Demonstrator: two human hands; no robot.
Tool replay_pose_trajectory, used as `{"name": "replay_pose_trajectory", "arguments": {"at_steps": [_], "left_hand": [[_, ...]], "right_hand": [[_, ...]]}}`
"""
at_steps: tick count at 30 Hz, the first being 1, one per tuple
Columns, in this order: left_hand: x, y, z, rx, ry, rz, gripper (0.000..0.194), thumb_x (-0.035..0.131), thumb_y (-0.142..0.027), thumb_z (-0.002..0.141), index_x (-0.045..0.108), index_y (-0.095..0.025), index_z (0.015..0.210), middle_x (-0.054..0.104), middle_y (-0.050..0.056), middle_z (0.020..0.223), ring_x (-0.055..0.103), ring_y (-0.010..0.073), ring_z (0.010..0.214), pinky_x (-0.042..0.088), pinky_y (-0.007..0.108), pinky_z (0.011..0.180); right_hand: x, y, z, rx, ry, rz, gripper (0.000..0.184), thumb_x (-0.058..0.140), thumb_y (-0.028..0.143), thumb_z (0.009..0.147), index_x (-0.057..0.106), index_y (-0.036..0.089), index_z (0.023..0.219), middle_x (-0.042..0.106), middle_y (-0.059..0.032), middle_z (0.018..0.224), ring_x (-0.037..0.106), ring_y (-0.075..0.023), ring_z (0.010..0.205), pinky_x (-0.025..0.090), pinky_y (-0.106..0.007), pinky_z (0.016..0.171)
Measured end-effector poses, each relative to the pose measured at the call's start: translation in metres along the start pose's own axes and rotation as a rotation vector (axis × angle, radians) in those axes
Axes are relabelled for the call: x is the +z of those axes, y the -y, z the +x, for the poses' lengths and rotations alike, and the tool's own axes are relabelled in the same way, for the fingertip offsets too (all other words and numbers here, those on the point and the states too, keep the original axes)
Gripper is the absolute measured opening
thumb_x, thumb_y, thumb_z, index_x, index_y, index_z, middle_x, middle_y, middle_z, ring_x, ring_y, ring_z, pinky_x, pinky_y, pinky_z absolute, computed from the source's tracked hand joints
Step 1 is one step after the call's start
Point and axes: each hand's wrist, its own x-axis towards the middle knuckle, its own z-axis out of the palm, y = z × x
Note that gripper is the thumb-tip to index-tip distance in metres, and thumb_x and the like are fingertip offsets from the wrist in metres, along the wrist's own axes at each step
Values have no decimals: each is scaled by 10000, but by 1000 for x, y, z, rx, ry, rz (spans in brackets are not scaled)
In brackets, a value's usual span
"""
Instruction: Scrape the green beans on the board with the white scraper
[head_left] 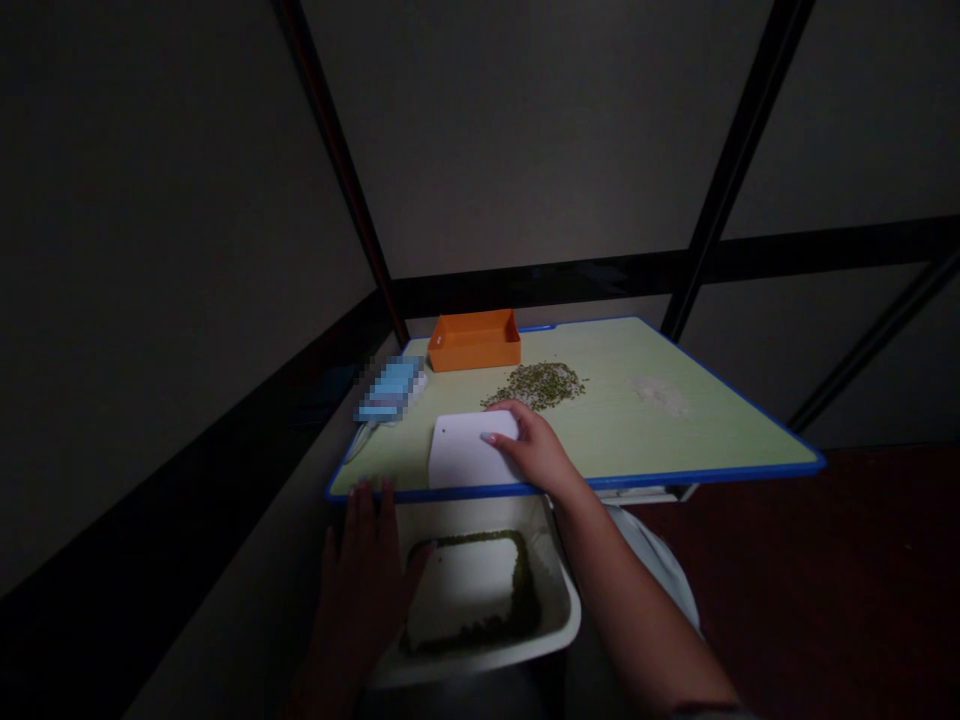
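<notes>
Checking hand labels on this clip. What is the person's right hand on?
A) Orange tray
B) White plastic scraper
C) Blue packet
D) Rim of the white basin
B. The right hand lies over the top edge of the white plastic scraper, which sits on the green cutting board.

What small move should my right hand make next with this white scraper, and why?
Probably slide the white scraper toward the green seeds: your right hand already rests on it, and the seeds lie in a loose pile just beyond it on the board.
</notes>
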Motion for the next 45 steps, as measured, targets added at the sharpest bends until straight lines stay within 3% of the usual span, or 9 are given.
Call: {"name": "replay_pose_trajectory", "arguments": {"at_steps": [4, 10, 22, 31, 34, 39, 45], "left_hand": [[0, -1, 1, -1, 1, 18, 716, 373, -445, 881, 266, -68, 1480, 236, 238, 1589, 252, 350, 1479, 314, 578, 1132], [3, 0, 1, -2, -16, 12, 708, 358, -444, 886, 271, -64, 1477, 244, 246, 1584, 257, 347, 1479, 329, 587, 1116], [1, -1, 2, -6, 9, 15, 740, 373, -479, 875, 269, -64, 1478, 236, 236, 1589, 238, 355, 1484, 317, 589, 1129], [8, 3, 0, -3, -26, -29, 754, 374, -500, 871, 249, -89, 1490, 231, 230, 1594, 234, 353, 1486, 314, 601, 1126], [6, 2, 0, -10, -12, -38, 753, 387, -488, 863, 255, -88, 1488, 230, 225, 1595, 239, 351, 1485, 322, 595, 1124], [8, 4, 1, -13, -8, -54, 761, 381, -501, 856, 264, -90, 1485, 243, 210, 1595, 251, 339, 1483, 325, 591, 1123], [18, 9, 0, 13, -72, -55, 789, 357, -523, 856, 230, -74, 1492, 233, 229, 1594, 246, 353, 1483, 318, 599, 1122]], "right_hand": [[0, -4, 1, -5, 1, 19, 260, 705, 288, 724, 633, 225, 966, 677, -1, 928, 611, -196, 865, 466, -314, 805], [5, 1, -1, -47, -108, -27, 244, 667, 290, 769, 628, 225, 1001, 685, -22, 984, 619, -210, 954, 458, -336, 884], [11, 1, 3, -57, 36, -122, 287, 668, 281, 793, 626, 228, 1071, 682, -39, 1058, 614, -218, 959, 464, -334, 862], [9, 1, 2, -47, 49, -52, 281, 672, 262, 766, 634, 219, 1041, 689, -28, 1027, 621, -202, 952, 473, -322, 868], [6, 1, 0, -66, -57, -17, 279, 671, 270, 762, 631, 221, 1034, 689, -35, 1043, 626, -206, 986, 469, -332, 907], [-12, 7, -8, -24, -369, -113, 329, 652, 311, 787, 587, 224, 1097, 690, -71, 1111, 641, -236, 1012, 490, -357, 891], [-21, 20, -17, -1, -462, -355, 254, 615, 334, 819, 580, 235, 1051, 726, -63, 985, 668, -255, 936, 502, -355, 825]]}}
